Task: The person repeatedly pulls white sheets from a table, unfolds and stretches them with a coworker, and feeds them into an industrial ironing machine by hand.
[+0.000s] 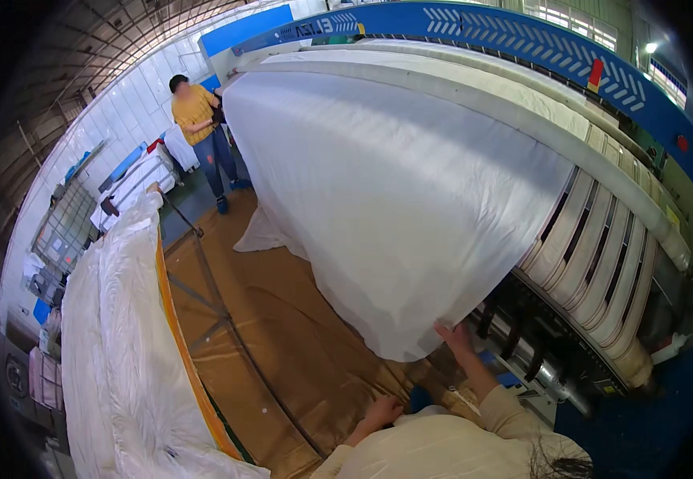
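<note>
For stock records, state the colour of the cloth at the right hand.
The cloth is white, shown best in the head view.

The sheet is white, the beam blue (with white chevrons).

Smooth, softly sheened cloth sheet, crinkled cloth pile, glossy metal roller, matt fabric belts.

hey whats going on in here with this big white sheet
The wearer's right hand is at the near lower edge of a white sheet that drapes down from a wide belted machine. Their left hand is low near the body, apart from the sheet. A person in a yellow top stands at the sheet's far end.
</note>
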`<state>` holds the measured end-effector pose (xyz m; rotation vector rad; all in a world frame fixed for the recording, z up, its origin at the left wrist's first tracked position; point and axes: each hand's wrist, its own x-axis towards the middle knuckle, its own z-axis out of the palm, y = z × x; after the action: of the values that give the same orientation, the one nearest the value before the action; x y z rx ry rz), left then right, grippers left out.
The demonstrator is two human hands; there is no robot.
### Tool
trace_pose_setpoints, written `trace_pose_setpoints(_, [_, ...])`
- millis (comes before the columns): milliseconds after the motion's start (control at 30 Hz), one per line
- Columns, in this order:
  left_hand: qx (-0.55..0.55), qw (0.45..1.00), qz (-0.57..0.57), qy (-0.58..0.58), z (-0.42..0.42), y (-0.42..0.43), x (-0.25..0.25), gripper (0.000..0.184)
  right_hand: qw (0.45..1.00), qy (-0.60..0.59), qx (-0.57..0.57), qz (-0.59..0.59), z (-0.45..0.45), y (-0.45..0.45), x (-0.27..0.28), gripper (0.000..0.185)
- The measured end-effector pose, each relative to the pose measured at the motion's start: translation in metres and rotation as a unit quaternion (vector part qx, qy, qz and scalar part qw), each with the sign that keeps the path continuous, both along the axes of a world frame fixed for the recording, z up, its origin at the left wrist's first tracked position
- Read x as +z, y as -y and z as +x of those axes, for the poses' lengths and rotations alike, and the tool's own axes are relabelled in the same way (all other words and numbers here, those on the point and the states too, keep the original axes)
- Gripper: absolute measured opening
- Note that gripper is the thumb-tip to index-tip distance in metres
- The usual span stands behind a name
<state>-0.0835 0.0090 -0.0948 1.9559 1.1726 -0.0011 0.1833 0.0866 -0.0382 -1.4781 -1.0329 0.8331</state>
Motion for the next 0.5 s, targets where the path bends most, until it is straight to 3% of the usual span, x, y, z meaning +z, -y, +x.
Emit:
trace_pose_setpoints(67, [0.0,1.0,-0.023,-0.012,0.003,-0.002,-0.003,0.031,1.0,-0.009,-0.015,-0.006,-0.01,0.01,0.015,0.028])
trace_pose_setpoints(167, [0.012,1.0,0.025,0.009,0.0,0.003,-0.011,0.03,0.987,-0.158,-0.026,0.03,-0.024,0.043,0.05,0.028])
trace_pose_setpoints(300, [0.018,0.999,0.031,0.018,0.0,0.008,-0.017,0.03,0.975,-0.188,-0.09,0.072,-0.021,0.036,0.073,0.026])
trace_pose_setpoints(500, [0.022,1.0,0.011,0.001,0.009,0.01,0.003,0.03,0.979,-0.168,-0.05,0.107,-0.004,0.02,0.067,0.03])
